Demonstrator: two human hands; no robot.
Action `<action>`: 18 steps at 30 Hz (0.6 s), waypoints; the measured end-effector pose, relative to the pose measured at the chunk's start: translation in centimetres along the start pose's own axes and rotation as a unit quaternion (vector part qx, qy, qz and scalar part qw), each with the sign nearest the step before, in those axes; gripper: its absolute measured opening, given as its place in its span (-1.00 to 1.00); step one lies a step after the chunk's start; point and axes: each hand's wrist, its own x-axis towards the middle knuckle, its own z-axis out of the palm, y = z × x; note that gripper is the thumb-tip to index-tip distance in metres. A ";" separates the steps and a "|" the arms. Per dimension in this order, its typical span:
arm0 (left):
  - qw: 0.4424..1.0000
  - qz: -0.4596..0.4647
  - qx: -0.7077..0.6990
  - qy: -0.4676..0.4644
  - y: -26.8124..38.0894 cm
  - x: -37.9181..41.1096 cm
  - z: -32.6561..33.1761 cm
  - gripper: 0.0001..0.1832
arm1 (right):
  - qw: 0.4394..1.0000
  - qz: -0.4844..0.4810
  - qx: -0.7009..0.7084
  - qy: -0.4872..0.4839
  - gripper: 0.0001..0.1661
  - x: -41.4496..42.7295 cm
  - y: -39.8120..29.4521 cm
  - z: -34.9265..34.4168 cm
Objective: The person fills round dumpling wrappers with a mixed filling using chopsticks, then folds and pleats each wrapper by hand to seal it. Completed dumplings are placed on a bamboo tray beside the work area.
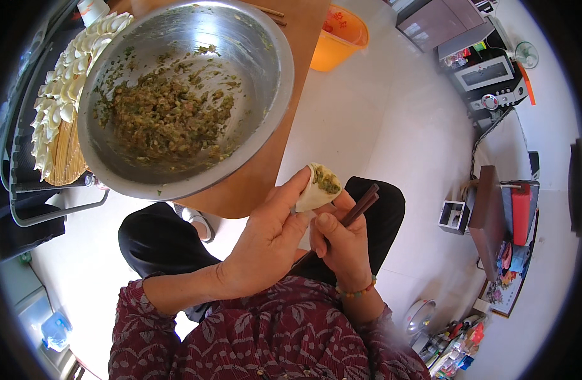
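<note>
My left hand [267, 237] holds a dumpling wrapper [306, 198] between thumb and fingers, with green-brown filling [326, 180] showing at its open side. Close beside it, my right hand [341, 237] grips dark wooden chopsticks [362, 204], its fingertips near the wrapper's lower edge. A large metal bowl [277, 114] of chopped filling [172, 118] rests on the wooden table ahead. Left of the bowl, many folded white dumplings [68, 88] lie in rows on a round slatted tray [67, 154], which the bowl partly hides.
Another pair of chopsticks [272, 14] lies on the table [246, 190] behind the bowl. A paper cup [92, 10] stands at upper left. An orange plastic bin [338, 40] is on the floor beyond the table. My knees are below the table's near edge.
</note>
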 end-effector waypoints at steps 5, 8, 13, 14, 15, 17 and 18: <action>0.981 0.095 0.166 0.015 -0.9 0.6 0.0 -0.54 | 0.999 0.011 -0.018 0.029 -0.59 0.4 -0.2 -1.2; 0.970 0.152 0.189 0.019 -1.4 0.9 0.0 -0.61 | 0.999 0.012 0.019 0.041 -0.69 0.6 -0.4 -1.6; 0.992 0.112 0.051 0.026 -1.8 0.5 -0.2 -0.72 | 0.998 0.036 0.048 0.027 -0.70 0.5 -2.6 -2.2; 0.996 0.086 0.015 0.028 -1.7 0.5 -0.2 -0.74 | 0.998 0.036 0.054 0.024 -0.70 0.4 -3.1 -2.2; 0.997 0.055 -0.052 0.029 -2.2 0.6 -0.1 -0.74 | 0.998 0.035 0.050 0.005 -0.71 0.3 -3.5 -2.3; 0.982 -0.007 -0.184 0.030 -3.6 0.9 -0.1 -0.70 | 0.998 0.033 0.043 -0.031 -0.72 0.1 -4.2 -2.6; 0.956 -0.116 -0.269 0.027 -2.6 0.9 0.7 -0.62 | 0.998 0.029 0.031 -0.054 -0.67 0.0 -4.3 -2.8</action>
